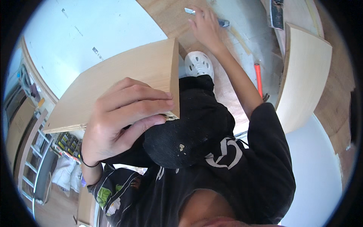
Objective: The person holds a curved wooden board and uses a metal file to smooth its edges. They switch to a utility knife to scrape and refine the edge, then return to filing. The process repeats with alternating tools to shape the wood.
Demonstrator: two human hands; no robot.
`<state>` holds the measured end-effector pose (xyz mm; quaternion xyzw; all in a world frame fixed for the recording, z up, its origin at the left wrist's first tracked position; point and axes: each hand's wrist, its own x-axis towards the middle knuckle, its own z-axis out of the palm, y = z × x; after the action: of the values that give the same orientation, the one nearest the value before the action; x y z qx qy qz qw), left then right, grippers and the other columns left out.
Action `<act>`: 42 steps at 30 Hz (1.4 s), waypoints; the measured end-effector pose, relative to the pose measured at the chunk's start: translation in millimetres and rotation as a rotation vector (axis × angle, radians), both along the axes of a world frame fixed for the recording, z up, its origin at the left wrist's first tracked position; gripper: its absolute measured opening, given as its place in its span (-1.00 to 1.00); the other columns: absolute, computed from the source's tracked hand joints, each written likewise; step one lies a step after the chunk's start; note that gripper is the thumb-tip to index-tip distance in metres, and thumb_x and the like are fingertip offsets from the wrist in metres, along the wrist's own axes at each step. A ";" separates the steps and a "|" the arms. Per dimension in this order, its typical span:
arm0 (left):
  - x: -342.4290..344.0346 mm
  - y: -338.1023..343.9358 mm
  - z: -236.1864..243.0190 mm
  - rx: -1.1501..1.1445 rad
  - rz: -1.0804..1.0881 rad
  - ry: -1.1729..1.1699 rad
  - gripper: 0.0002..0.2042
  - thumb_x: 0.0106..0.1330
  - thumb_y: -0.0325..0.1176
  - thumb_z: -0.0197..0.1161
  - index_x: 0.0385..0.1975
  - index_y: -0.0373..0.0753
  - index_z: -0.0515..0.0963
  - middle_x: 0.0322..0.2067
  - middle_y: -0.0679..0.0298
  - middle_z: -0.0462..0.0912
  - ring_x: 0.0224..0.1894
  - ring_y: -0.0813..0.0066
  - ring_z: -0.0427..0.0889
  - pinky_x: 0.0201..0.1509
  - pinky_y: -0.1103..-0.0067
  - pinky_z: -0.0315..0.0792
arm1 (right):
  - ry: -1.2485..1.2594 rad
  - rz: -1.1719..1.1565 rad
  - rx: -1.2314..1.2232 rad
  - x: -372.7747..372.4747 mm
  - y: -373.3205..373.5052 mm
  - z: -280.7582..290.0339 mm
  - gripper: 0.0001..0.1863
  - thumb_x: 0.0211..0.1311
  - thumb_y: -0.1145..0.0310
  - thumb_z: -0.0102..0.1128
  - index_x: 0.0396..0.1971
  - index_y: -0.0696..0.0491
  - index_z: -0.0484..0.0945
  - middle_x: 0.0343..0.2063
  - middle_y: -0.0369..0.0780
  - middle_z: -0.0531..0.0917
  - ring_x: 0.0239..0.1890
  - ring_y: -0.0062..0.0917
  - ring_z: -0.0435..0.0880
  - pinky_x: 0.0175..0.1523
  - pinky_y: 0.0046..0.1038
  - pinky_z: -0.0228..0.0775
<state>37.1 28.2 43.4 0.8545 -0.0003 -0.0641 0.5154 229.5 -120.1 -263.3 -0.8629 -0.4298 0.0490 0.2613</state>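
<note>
A pale wood-faced board (113,72) stands tilted beside my left leg, with its narrow edge toward me. My left hand (121,113) grips the near corner of that board, fingers over the edge and thumb beneath it. Farther off, past my white clog (198,64), my right arm stretches out over the floor. There my right hand (206,28) closes over a hand tool with a flat pale blade (190,11) and a dark handle (224,23). The fingers hide the tool's middle, so its exact kind is unclear.
A large white sheet (98,26) lies beyond the board. To the right are an orange-handled tool (258,79) and another curved-looking wood panel (308,72). A metal ladder (36,151) and a white bag (64,172) are at the left.
</note>
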 end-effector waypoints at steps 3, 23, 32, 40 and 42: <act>-2.1 5.4 -3.9 -0.077 0.026 -0.017 -0.84 0.07 -0.47 0.40 -0.34 -0.32 0.67 -0.32 0.16 0.69 -0.29 0.28 0.66 -0.21 0.45 0.50 | 0.068 -0.003 0.006 -18.5 -37.6 -2.2 -0.49 0.26 0.24 0.18 0.21 0.01 0.40 0.01 -0.03 0.53 0.14 -0.10 0.46 0.18 -0.09 0.33; -20.5 -46.2 4.2 0.579 0.258 -0.099 -0.79 0.10 -0.34 0.40 -0.25 -0.12 0.64 -0.23 0.30 0.71 -0.22 0.43 0.68 -0.21 0.50 0.46 | 0.213 0.007 -0.346 -32.6 -139.9 -36.7 -0.70 0.38 0.40 0.06 0.06 0.11 0.46 -0.13 -0.02 0.53 -0.09 -0.09 0.55 -0.02 -0.15 0.40; -36.4 -88.2 -17.9 0.669 0.656 -0.133 -0.68 0.17 0.16 0.33 -0.29 0.12 0.56 -0.38 0.53 0.61 -0.27 0.56 0.59 0.32 0.22 0.01 | 1.072 0.013 -0.046 -31.8 -100.1 61.6 -0.68 0.49 0.28 -0.04 0.08 0.16 0.43 -0.49 -0.20 0.55 -0.40 -0.45 0.56 -0.20 -0.42 0.41; -37.5 -87.9 -23.5 0.527 0.828 -0.097 -0.39 -0.23 0.18 0.58 -0.26 0.01 0.47 -0.22 0.41 0.44 -0.20 0.44 0.40 0.05 0.32 0.15 | 1.153 0.489 0.012 -10.8 -64.1 225.1 -0.66 0.52 0.16 -0.03 -0.03 0.12 0.53 -0.56 -0.30 0.48 -0.55 -0.61 0.45 -0.39 -0.52 0.28; -37.9 -85.1 -26.4 0.639 0.788 -0.058 -0.33 -0.22 0.20 0.59 -0.20 -0.01 0.41 -0.18 0.36 0.37 -0.18 0.43 0.38 -0.08 0.39 0.25 | 1.108 0.532 -0.009 -13.4 -58.1 237.1 -0.67 0.52 0.15 -0.05 -0.04 0.12 0.51 -0.53 -0.27 0.50 -0.55 -0.57 0.48 -0.39 -0.49 0.31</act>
<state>-0.8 -56.9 17.1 0.9061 0.3274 0.1623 0.2132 216.1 -178.2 -26.2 -0.5733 -0.4307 0.5554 0.4211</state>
